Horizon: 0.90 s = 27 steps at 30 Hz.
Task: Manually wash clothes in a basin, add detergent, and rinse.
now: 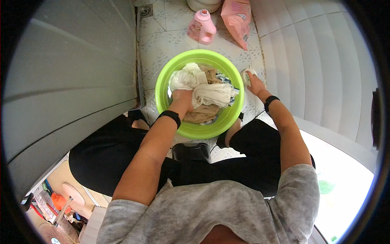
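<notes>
A lime-green plastic basin (234,119) stands on the floor between my feet, holding wet clothes in water. My left hand (182,98) reaches into it among bunched white cloth (213,94); the fingers are hidden by the fabric. Tan cloth (201,113) lies just below this hand, and more tan cloth (210,73) shows towards the far side. Dark patterned cloth (224,78) peeks out at the right of the pile. Outside the basin, to its right, my right hand (256,85) grips the edge of a small white round container (245,78) on the floor.
Beyond the basin stand an uncapped pink detergent jug (202,27) and a pink bag (237,21). A floor drain (145,11) lies at the far left. Grey panel (76,61) and pale ribbed wall (304,61) flank the tiled floor. A black stool (191,152) is beneath me.
</notes>
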Tool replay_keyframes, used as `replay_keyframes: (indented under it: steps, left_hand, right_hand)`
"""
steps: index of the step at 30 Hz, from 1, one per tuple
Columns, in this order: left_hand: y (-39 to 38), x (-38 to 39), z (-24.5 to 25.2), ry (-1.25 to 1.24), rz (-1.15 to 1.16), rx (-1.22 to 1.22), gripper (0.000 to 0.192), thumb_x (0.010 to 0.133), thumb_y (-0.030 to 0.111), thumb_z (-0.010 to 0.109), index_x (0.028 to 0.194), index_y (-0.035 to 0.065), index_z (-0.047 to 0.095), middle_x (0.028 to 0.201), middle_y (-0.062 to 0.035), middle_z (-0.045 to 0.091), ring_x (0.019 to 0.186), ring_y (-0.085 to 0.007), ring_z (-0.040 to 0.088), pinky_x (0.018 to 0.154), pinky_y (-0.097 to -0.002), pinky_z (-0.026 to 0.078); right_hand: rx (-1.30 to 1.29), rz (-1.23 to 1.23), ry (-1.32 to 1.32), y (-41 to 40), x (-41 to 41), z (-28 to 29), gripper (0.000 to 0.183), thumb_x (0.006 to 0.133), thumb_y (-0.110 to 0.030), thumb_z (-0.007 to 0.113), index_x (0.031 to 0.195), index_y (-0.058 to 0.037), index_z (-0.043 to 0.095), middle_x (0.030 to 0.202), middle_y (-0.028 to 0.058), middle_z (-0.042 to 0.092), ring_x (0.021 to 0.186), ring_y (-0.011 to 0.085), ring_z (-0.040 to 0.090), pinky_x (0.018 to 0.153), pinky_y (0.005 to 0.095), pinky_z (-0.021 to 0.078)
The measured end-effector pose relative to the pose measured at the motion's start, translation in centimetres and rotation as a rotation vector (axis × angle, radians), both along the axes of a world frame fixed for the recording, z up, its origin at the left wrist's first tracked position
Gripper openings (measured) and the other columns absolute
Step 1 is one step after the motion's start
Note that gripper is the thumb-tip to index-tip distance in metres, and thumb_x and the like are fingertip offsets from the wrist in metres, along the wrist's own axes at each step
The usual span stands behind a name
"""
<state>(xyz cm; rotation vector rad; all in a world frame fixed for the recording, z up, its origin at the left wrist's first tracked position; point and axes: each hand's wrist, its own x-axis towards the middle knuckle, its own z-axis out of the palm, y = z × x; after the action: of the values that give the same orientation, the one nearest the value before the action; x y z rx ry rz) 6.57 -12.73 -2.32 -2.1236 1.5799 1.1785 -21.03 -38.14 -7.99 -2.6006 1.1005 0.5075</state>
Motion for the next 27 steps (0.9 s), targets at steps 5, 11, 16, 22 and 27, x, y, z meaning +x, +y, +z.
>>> replay_keyframes:
  steps: [5,11,16,22,27]
  left_hand:
    - [0.4,0.4,-0.2,-0.017,-0.021,0.062,0.067,0.066,0.034,0.071,0.126,0.0135,0.05,0.127,-0.0094,0.054,0.114,-0.0253,0.054,0.091,-0.0372,0.047]
    - [0.2,-0.5,0.8,-0.002,0.105,-0.077,0.072,0.063,0.032,0.074,0.128,0.0126,0.048,0.13,-0.0102,0.051,0.116,-0.0246,0.052,0.092,-0.0371,0.046]
    - [1.3,0.3,-1.2,-0.04,0.064,-0.188,0.057,0.044,0.027,0.082,0.096,0.0119,0.066,0.092,-0.0147,0.067,0.088,-0.0301,0.064,0.076,-0.0414,0.05]
    - [0.7,0.0,1.1,-0.034,0.063,-0.179,0.064,0.069,0.032,0.068,0.127,0.0111,0.049,0.133,-0.0111,0.048,0.12,-0.0263,0.048,0.093,-0.0366,0.045]
    - [1.3,0.0,-1.1,-0.017,0.145,-0.328,0.048,0.051,0.03,0.079,0.093,0.0112,0.066,0.09,-0.0138,0.067,0.086,-0.0311,0.064,0.074,-0.0426,0.05]
  right_hand:
    - [0.03,-0.016,0.071,-0.7,2.1,1.3,0.08,0.067,-0.018,0.074,0.133,-0.0142,0.029,0.114,0.022,0.05,0.099,0.0391,0.057,0.084,0.0441,0.0476]
    - [-0.071,-0.031,0.021,-1.2,2.4,1.7,0.068,0.063,-0.025,0.079,0.119,-0.0092,0.043,0.112,0.0184,0.048,0.106,0.0369,0.051,0.087,0.0444,0.046]
    - [-0.147,0.07,0.035,-1.1,3.8,3.0,0.066,0.06,-0.029,0.08,0.115,-0.011,0.048,0.112,0.015,0.047,0.109,0.0331,0.047,0.088,0.0434,0.044]
    - [-0.16,0.185,0.008,-1.7,3.3,2.6,0.046,0.069,-0.032,0.069,0.107,-0.0097,0.053,0.107,0.0122,0.053,0.107,0.0293,0.048,0.086,0.0433,0.0417]
    - [-0.197,0.281,0.001,-2.8,3.8,1.0,0.024,0.079,-0.022,0.055,0.099,-0.0081,0.057,0.093,0.0129,0.06,0.1,0.0298,0.052,0.083,0.043,0.0419]
